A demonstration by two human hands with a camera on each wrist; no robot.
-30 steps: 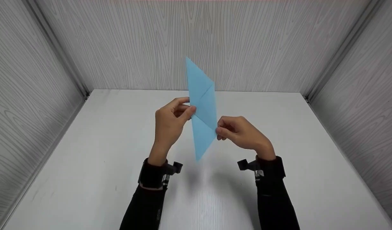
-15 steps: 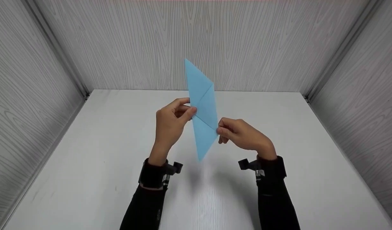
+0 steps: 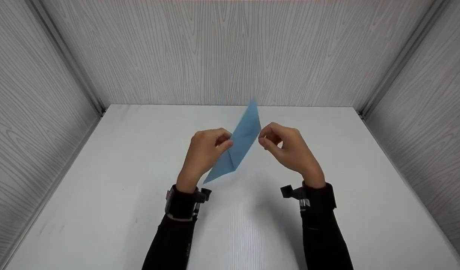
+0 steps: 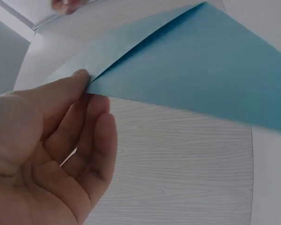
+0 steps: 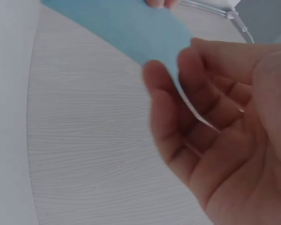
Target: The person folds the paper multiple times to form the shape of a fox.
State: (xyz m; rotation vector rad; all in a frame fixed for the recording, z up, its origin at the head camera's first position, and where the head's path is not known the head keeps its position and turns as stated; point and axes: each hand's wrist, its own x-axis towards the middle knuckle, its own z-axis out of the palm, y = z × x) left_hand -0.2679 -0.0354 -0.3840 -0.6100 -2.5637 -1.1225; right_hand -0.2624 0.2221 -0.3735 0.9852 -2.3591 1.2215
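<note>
A sheet of light blue paper, folded into a slanted four-sided shape with pointed ends, is held up above the table in the head view. My left hand pinches its left edge between thumb and fingers. In the left wrist view a slit-like fold runs across the blue paper from the thumb. On the other side, my right hand has loosely curled fingers, with the fingertips right at the paper's right edge. The right wrist view shows these fingers overlapping the paper, without a visible grip on it.
Below the hands spreads a white table. Pale wood-grain panels enclose it: a back panel, a left panel and a right panel. Black straps with small cameras circle both wrists.
The paper has turned in my left hand: its top end now leans right and its lower end points left toward me. My right hand has released the edge and risen slightly.
</note>
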